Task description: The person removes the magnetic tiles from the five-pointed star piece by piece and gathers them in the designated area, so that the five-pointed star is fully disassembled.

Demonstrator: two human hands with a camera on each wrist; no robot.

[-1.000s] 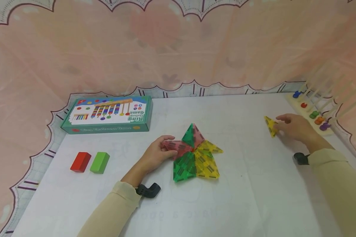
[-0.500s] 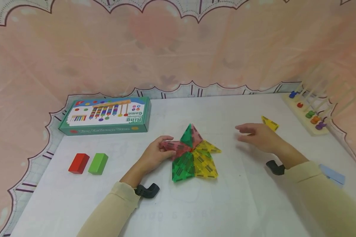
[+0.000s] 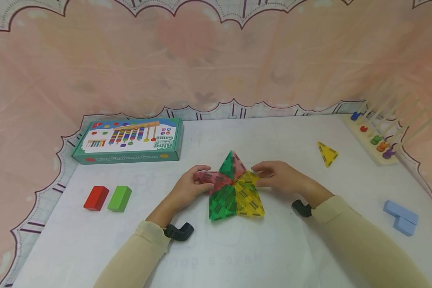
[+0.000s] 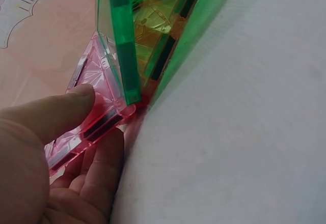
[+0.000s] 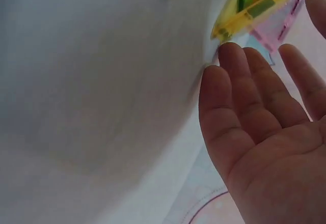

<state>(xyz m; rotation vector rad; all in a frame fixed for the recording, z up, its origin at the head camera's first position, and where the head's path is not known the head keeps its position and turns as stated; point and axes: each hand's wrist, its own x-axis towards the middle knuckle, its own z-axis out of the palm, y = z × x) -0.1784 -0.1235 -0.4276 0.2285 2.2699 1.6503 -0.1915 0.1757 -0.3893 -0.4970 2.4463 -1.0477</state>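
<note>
A star-like build of translucent triangular magnetic tiles stands mid-table, in green, pink and yellow. My left hand (image 3: 187, 190) pinches its pink tile (image 3: 213, 178) at the left; the left wrist view has the thumb on one face of it and fingers underneath, beside an upright green tile (image 4: 119, 35). At the build's right side my right hand (image 3: 282, 176) is held with fingers extended and parted, right at the tip of a yellow tile (image 5: 265, 11). A loose yellow triangle tile (image 3: 327, 154) lies farther right on the table.
A green ring game box (image 3: 129, 140) lies at the back left, with a red block (image 3: 96, 198) and a green block (image 3: 119, 199) in front. Blue blocks (image 3: 401, 216) lie at the right. A wooden peg board (image 3: 371, 140) with small coloured figures stands at the back right.
My right hand has left the loose yellow triangle tile and moved left to the build, uncovering the blue blocks. My left hand keeps its pinch on the pink tile.
</note>
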